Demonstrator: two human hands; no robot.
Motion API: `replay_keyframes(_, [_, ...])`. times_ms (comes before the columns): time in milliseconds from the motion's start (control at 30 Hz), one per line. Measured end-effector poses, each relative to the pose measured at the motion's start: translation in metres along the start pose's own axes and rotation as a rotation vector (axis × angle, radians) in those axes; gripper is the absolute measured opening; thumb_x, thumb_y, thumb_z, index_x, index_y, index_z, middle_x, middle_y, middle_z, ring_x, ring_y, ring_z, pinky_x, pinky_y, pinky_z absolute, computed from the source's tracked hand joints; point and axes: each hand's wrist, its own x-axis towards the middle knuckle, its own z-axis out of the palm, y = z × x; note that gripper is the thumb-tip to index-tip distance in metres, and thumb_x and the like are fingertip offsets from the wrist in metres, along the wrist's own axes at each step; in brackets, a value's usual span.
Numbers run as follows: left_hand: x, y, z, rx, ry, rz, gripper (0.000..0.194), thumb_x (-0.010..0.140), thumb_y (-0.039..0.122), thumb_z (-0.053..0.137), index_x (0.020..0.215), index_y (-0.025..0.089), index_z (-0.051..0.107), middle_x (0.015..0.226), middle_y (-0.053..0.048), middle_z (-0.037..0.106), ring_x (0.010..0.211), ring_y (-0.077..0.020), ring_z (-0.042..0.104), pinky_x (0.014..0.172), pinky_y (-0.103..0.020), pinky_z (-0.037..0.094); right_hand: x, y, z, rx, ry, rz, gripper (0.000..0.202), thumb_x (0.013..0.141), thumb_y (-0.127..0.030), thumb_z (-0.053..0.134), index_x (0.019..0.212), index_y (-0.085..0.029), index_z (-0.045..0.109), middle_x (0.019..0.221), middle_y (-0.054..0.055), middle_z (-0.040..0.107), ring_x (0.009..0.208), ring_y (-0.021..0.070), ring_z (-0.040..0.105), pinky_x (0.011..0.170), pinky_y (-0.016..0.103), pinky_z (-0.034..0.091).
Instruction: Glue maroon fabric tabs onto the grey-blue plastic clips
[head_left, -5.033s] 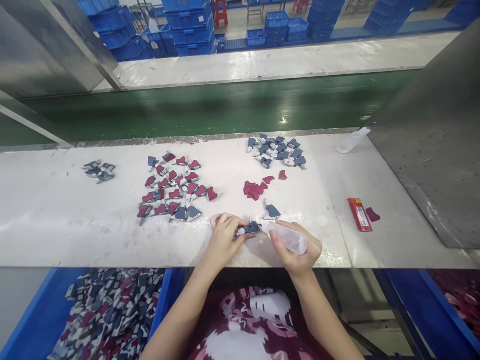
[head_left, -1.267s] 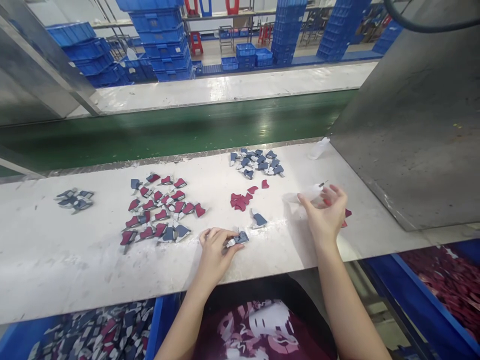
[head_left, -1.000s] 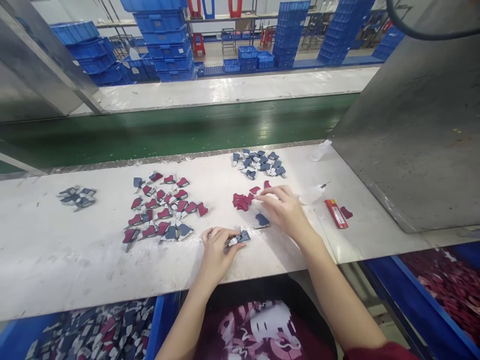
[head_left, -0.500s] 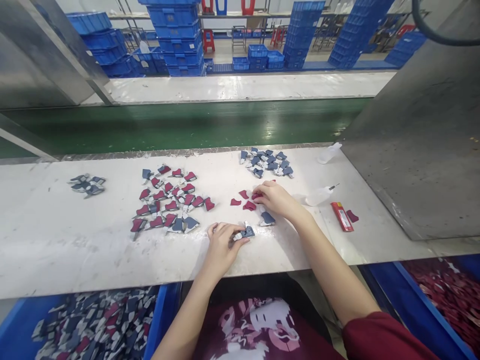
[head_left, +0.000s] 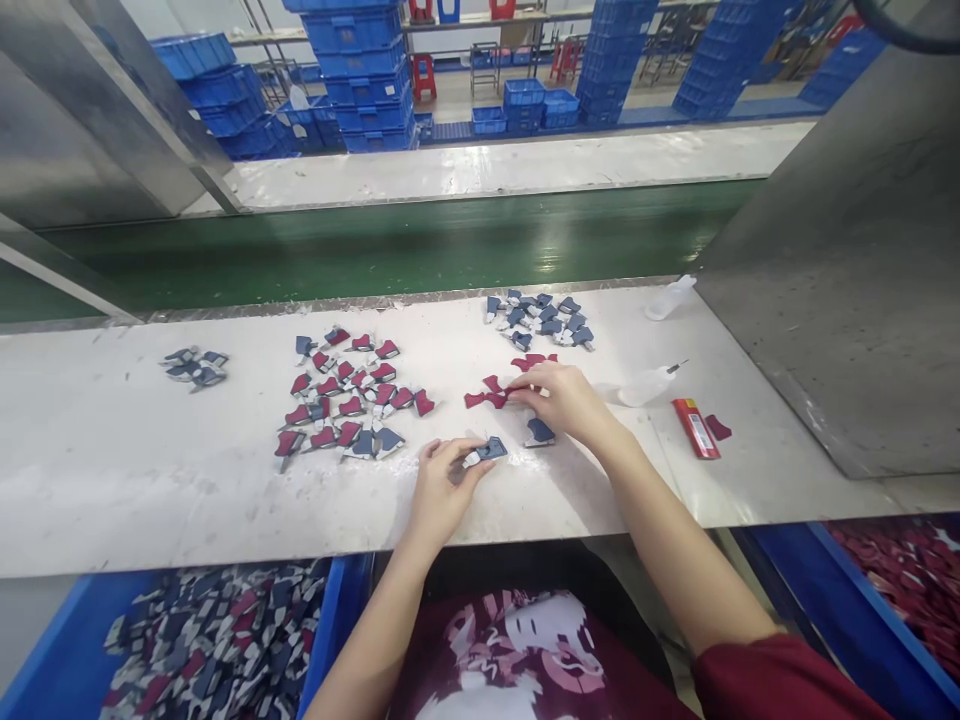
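My left hand pinches a blue-grey piece just above the white tabletop, near its front edge. My right hand has its thumb and fingertips together over a small group of dark red pieces; it grips one at the fingertips, partly hidden. Beneath my right wrist lies another blue-grey piece. More red pieces lie just behind my right hand. A pile of blue-grey pieces sits farther back. Left of my hands, many red-topped pieces are spread out.
Two white bottles and a red box are at the right, beside a metal panel. A small grey cluster lies far left. Behind runs a green belt. Blue bins of parts stand below the front edge.
My right hand has shifted slightly, uncovering the red pieces behind it. My left hand still holds the blue-grey piece, now tilted a little differently. The whole view has moved slightly.
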Motion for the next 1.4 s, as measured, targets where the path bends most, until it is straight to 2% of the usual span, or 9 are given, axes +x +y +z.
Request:
replay_keyframes(67, [0.000,0.002,0.001,-0.137,0.070,-0.068,0.017,0.085,0.028,0.072,0.101,0.023,0.072,0.106,-0.006,0.078,0.104,-0.0242,0.072,0.098,-0.042,0.053,-0.017,-0.012,-0.001,0.191,0.167,0.111,0.010,0.083,-0.029,0.073,0.089,-0.023,0.078,0.086,0.004,0.077,0.071,0.0172,0.066,0.072,0.033,0.054])
replay_keyframes(200, [-0.001,0.016,0.004,-0.258,0.175,-0.123,0.022,0.081,0.026,0.075,0.102,0.021,0.073,0.108,-0.007,0.078,0.108,-0.0255,0.073,0.096,-0.038,0.057,-0.051,-0.047,0.005,0.709,0.266,0.370,0.031,0.072,-0.042,0.082,0.092,-0.018,0.078,0.073,0.004,0.076,0.063,0.0178,0.068,0.058,0.030,0.055])
replay_keyframes(400, [-0.008,0.034,0.008,-0.152,0.223,-0.027,0.020,0.081,0.030,0.077,0.099,0.023,0.076,0.103,-0.005,0.079,0.107,-0.0265,0.073,0.113,-0.048,0.046,-0.068,-0.076,0.015,0.909,0.399,0.480,0.019,0.069,-0.037,0.085,0.078,-0.021,0.080,0.077,0.006,0.078,0.069,0.0205,0.073,0.064,0.032,0.060])
replay_keyframes(767, [-0.019,0.041,0.015,-0.203,0.236,-0.034,0.022,0.079,0.027,0.079,0.100,0.021,0.078,0.101,-0.005,0.081,0.100,-0.0249,0.076,0.115,-0.047,0.045,-0.073,-0.076,0.016,0.944,0.351,0.556,0.016,0.067,-0.036,0.085,0.075,-0.022,0.080,0.073,0.004,0.077,0.065,0.0163,0.068,0.063,0.027,0.055])
replay_keyframes(933, [-0.022,0.042,0.018,-0.286,0.215,-0.096,0.027,0.076,0.026,0.081,0.103,0.021,0.078,0.101,-0.006,0.081,0.119,-0.0290,0.068,0.109,-0.043,0.051,-0.077,-0.079,0.014,0.946,0.389,0.570,0.016,0.068,-0.036,0.085,0.075,-0.023,0.080,0.073,0.004,0.076,0.065,0.0164,0.067,0.062,0.028,0.054])
replay_keyframes(1133, [-0.021,0.054,0.013,-0.386,0.150,-0.124,0.028,0.075,0.027,0.083,0.101,0.018,0.079,0.102,-0.010,0.080,0.119,-0.0296,0.067,0.094,-0.034,0.060,-0.085,-0.086,0.013,0.627,0.511,0.319,0.005,0.081,-0.026,0.076,0.079,-0.022,0.077,0.072,0.002,0.072,0.061,0.0131,0.061,0.058,0.028,0.051])
replay_keyframes(1233, [-0.020,0.059,0.013,-0.494,0.171,-0.181,0.022,0.078,0.029,0.081,0.096,0.016,0.079,0.098,-0.010,0.081,0.103,-0.0281,0.075,0.086,-0.032,0.064,-0.087,-0.088,0.013,0.411,0.576,0.148,0.006,0.085,-0.018,0.072,0.085,-0.022,0.076,0.076,0.002,0.073,0.064,0.0132,0.060,0.059,0.029,0.052])
replay_keyframes(1333, [-0.021,0.061,0.014,-0.565,0.162,-0.200,0.021,0.078,0.028,0.081,0.095,0.016,0.079,0.095,-0.009,0.081,0.089,-0.0255,0.079,0.091,-0.035,0.063,-0.089,-0.088,0.011,0.310,0.597,0.089,0.009,0.086,-0.017,0.071,0.087,-0.024,0.076,0.075,0.002,0.071,0.066,0.0139,0.060,0.058,0.030,0.052])
replay_keyframes(1400, [-0.023,0.062,0.014,-0.568,0.141,-0.185,0.018,0.079,0.026,0.081,0.094,0.017,0.079,0.094,-0.008,0.081,0.093,-0.0260,0.078,0.098,-0.038,0.060,-0.091,-0.085,0.008,0.380,0.573,0.135,0.007,0.086,-0.020,0.072,0.087,-0.025,0.077,0.077,0.003,0.067,0.070,0.0144,0.061,0.058,0.028,0.053])
